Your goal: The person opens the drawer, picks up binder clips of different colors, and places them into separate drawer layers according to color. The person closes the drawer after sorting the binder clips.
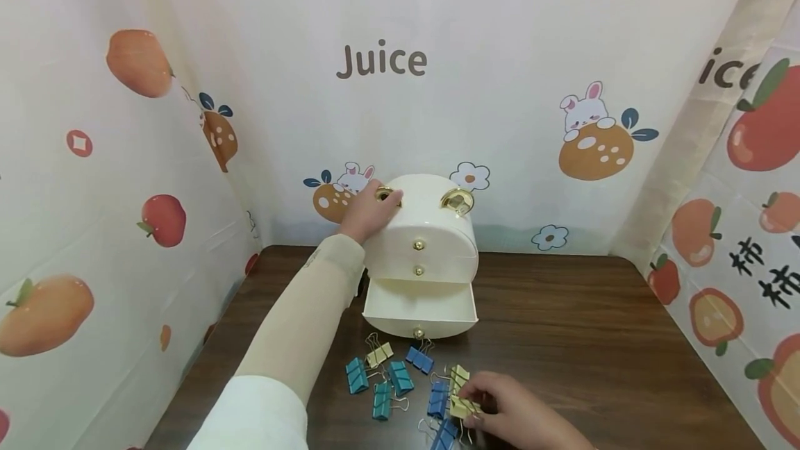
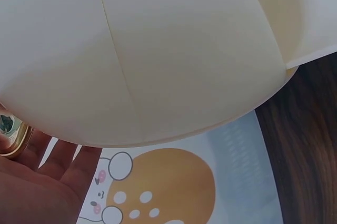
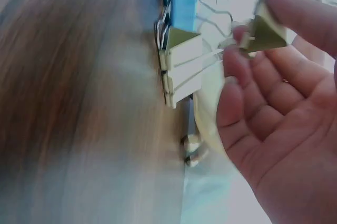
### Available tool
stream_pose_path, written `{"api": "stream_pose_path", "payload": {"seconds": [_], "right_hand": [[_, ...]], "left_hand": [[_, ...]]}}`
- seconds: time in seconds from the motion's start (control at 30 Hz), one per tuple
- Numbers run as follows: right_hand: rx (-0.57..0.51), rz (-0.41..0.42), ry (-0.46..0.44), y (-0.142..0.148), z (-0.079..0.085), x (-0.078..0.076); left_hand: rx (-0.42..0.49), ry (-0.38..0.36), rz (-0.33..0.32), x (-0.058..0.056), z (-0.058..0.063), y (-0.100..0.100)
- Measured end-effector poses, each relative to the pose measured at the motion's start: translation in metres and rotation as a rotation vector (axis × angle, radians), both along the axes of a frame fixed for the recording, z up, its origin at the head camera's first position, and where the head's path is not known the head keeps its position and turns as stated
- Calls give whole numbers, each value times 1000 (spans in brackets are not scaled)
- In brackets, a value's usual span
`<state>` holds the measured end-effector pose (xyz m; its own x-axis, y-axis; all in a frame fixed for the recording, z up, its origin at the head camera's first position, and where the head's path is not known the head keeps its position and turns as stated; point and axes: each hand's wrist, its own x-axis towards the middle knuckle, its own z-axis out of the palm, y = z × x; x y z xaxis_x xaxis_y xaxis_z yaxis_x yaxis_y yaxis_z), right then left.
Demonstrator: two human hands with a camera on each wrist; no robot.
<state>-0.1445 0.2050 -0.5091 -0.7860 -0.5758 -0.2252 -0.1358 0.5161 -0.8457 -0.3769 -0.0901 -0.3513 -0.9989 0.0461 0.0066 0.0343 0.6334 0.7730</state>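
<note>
We took the box (image 1: 446,238) for smooth plastic with a soft gloss, its side panels even and fine-seamed, and the drawer (image 1: 450,327) for the same stuff. We saw mirror-bright, gold-toned finishes on the ears (image 1: 459,191) and knobs (image 1: 419,245), metallic in look. The clips (image 1: 401,378) seemed to us coated metal, smooth and faintly shiny, with bare, polished wires (image 1: 400,405). We found the table (image 1: 562,339) wood-grained with a low sheen, the walls (image 1: 500,54) matt, printed cloth, lightly creased, and the sleeve (image 1: 300,339) matt fabric.
</note>
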Motion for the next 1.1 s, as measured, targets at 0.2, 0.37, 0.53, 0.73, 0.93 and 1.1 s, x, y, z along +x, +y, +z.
{"api": "stream_pose_path", "payload": {"seconds": [0.2,0.37,0.53,0.73,0.93,1.1], "right_hand": [[-99,118,119,-9,6,-5],[-93,238,202,-12,16,-12],[-43,286,233,-21,32,-20],[-81,303,268,-31,45,-29],[-134,312,268,-37,53,-36],[-118,278,266,-36,64,-41]], "left_hand": [[14,30,8,1,-4,0],[25,50,13,-1,-6,3],[42,64,35,-1,-7,3],[127,65,77,-7,-11,2],[219,24,77,-12,-17,1],[263,2,65,-14,-20,1]]}}
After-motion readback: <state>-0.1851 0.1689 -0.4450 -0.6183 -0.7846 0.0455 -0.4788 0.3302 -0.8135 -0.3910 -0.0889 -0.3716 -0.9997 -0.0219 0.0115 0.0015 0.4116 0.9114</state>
